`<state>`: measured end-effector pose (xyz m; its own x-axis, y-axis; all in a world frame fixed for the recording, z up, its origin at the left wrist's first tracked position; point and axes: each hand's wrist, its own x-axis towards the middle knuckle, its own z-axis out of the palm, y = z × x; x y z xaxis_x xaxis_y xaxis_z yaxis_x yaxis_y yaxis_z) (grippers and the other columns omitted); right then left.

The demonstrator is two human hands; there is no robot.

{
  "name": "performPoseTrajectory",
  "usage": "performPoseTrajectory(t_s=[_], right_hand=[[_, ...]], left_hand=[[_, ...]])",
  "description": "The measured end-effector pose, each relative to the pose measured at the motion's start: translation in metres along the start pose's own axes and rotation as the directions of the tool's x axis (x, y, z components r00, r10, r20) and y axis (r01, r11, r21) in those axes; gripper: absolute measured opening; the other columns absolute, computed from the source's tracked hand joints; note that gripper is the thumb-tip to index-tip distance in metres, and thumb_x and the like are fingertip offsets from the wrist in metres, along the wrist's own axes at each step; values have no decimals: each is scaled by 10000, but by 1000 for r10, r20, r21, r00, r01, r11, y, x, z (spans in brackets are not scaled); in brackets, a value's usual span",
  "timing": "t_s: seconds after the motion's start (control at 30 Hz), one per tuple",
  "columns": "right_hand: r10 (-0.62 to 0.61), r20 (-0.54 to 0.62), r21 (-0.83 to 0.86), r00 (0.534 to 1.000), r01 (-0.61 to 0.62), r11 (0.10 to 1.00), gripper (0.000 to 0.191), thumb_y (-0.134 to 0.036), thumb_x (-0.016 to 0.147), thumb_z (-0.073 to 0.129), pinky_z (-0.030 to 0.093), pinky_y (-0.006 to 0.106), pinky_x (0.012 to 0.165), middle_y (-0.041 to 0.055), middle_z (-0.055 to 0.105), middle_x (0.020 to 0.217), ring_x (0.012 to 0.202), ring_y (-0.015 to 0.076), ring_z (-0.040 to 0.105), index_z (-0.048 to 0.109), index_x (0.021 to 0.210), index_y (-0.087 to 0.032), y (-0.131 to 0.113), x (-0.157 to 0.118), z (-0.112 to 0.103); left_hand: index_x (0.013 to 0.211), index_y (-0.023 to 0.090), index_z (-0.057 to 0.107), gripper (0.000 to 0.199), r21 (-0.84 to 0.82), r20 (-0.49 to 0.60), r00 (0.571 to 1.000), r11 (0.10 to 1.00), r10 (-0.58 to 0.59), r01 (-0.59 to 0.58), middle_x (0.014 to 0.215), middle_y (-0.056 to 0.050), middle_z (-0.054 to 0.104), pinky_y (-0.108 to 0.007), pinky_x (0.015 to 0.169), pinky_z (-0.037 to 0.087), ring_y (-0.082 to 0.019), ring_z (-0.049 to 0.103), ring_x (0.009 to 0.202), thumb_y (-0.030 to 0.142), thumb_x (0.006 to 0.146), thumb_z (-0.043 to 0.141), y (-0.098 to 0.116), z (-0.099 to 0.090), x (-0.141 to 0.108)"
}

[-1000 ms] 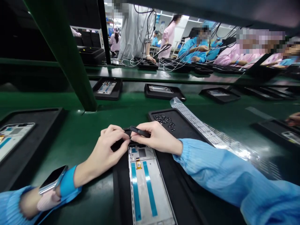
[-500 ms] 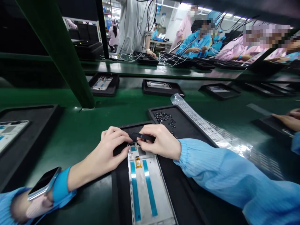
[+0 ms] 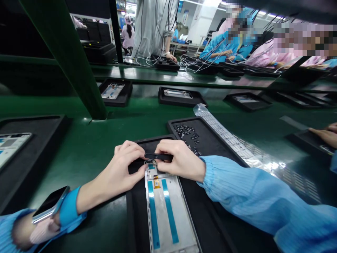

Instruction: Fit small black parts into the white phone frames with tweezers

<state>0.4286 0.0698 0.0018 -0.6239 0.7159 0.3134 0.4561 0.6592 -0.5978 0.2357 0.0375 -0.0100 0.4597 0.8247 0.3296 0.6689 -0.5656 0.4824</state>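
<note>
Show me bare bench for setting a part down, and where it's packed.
Bare green bench lies between the far-left tray, the green post and the left hand; more lies between the middle far tray and the near tray under the metal frame. Packed: the frame's upper end, where the right hand and black tool join the left.

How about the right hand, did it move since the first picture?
Yes, a little. Against the metal frame, the right hand has moved nearer the camera and slightly right, covering more of the frame's far end.
</note>
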Motion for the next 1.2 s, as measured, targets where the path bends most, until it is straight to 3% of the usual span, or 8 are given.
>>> performPoseTrajectory(t_s=[0.3,0.57,0.83,0.9,1.03,1.2], right_hand=[[26,45,-18,999,-25,1000,144,-48,626,597,315,186,564,-29,458,624,587,78,412,488,621,-142,-1,0,0],[40,201,-85,979,-23,996,144,-72,631,607,289,197,551,-22,465,643,585,78,390,480,634,-140,-4,8,-5],[63,186,-38,980,-57,998,113,-27,626,585,314,183,534,-23,497,604,558,65,423,538,600,-126,-6,10,-11],[174,231,74,957,-195,978,97,-33,644,572,326,172,500,-32,507,566,497,50,429,564,605,-122,-3,12,-13],[362,423,271,831,-497,825,46,-111,670,574,352,163,436,-36,527,530,406,36,430,617,685,-109,8,18,-17],[429,490,276,759,-602,749,32,-136,607,602,300,149,386,-41,499,485,389,25,389,589,623,-112,9,27,-16]], left_hand=[[835,192,606,146,22,1,1000,1000,-3,3,888,-42,629,-352,756,388,-210,516,905,276,818,488,0,0,0],[916,207,595,146,27,33,999,999,29,-30,952,-23,629,-351,755,361,-207,502,943,214,802,505,0,-1,0],[905,196,629,191,130,88,977,970,195,-205,962,-46,632,-385,785,318,-229,473,980,172,857,446,2,-4,1],[898,191,634,220,177,110,970,956,217,-234,948,-55,633,-406,794,296,-242,466,993,166,871,417,4,-5,2],[903,176,633,220,225,133,959,934,251,-276,937,-57,634,-418,797,274,-241,461,989,159,871,416,6,-7,4],[859,164,632,221,222,106,953,927,285,-302,901,-50,634,-418,784,268,-230,469,966,153,876,412,7,-7,6]])
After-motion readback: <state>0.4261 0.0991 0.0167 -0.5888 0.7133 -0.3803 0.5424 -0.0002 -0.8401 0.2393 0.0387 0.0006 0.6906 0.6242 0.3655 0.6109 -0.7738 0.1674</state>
